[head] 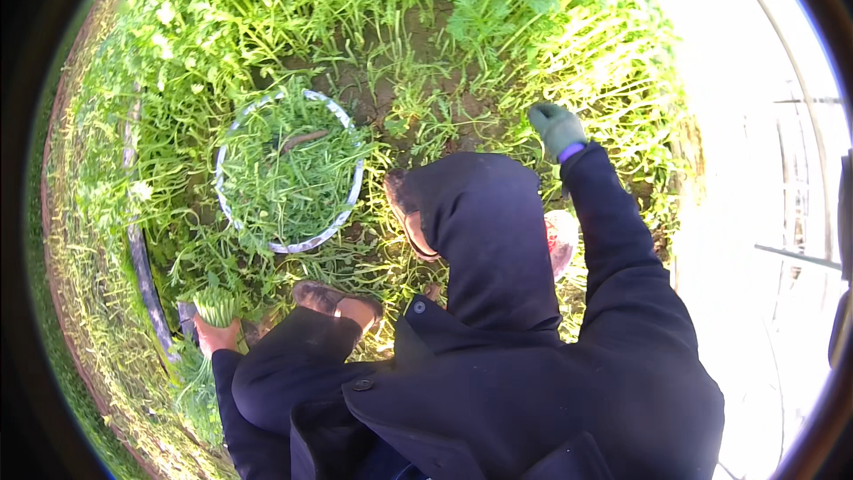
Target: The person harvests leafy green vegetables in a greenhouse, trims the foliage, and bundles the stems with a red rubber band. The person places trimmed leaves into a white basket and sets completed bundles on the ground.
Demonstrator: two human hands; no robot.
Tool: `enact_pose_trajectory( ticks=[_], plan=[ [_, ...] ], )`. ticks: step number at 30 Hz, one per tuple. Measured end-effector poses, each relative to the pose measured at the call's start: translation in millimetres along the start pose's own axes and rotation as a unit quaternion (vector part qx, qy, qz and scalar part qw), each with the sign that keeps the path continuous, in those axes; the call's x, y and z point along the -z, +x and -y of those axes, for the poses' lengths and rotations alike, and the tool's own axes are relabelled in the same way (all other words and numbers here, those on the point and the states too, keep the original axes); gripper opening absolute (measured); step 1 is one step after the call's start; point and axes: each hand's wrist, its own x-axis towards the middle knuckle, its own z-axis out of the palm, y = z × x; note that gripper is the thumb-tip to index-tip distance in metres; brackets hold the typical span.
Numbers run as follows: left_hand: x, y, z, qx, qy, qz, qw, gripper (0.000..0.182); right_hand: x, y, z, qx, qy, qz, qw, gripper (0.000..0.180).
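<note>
At the lower left, my bare left hand point(218, 337) is closed around a bunch of leafy green stems point(214, 307). The cut-looking ends point up and the leaves hang below the hand. My right hand point(558, 128) wears a grey-green glove and is stretched out to the right, beside standing greens point(600, 90). Its fingers look curled, but whether anything is in them is hidden. Between my hands, a round container's white rim point(356, 190) encircles a heap of loose greens point(286, 193). On that heap lies a brown, slightly curved handle-like piece point(304, 139).
Tall leafy plants point(266, 7) grow across the far side, with bare soil point(380, 90) before them. A dark strip point(148, 287) edges the bed at left. My shoes point(320, 297) stand among trampled stems. A red-and-white patterned object point(561, 243) is partly behind my knee. Bright sheeting point(726, 180) with bars rises at right.
</note>
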Motion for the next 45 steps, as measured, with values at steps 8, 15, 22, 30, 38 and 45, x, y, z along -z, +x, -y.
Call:
enact_pose_trajectory(
  ticks=[8, 15, 22, 30, 38, 45],
  plan=[
    [3, 7, -2, 0.024, 0.079, 0.023, 0.996, 0.116, -146, -153, -250, -0.277, -0.220, 0.279, 0.893, 0.053],
    [-8, 24, 25, 0.007, 0.065, 0.024, 0.998, 0.120, -148, -173, -191, -0.347, -0.206, 0.192, 0.895, 0.056],
    [-15, 33, 37, 0.025, 0.048, 0.045, 0.997, 0.125, -170, -167, -214, -0.337, -0.209, 0.145, 0.906, 0.054],
    [-3, 26, 24, 0.016, 0.024, 0.061, 0.998, 0.127, -151, -150, -216, -0.348, -0.174, 0.172, 0.905, 0.053],
    [-4, 28, 24, 0.022, 0.046, 0.055, 0.997, 0.127, -133, -171, -231, -0.368, 0.052, 0.225, 0.901, 0.052],
    [3, 24, 14, 0.022, 0.034, 0.071, 0.997, 0.129, -134, -193, -232, -0.365, 0.240, 0.181, 0.881, 0.052]
  ],
)
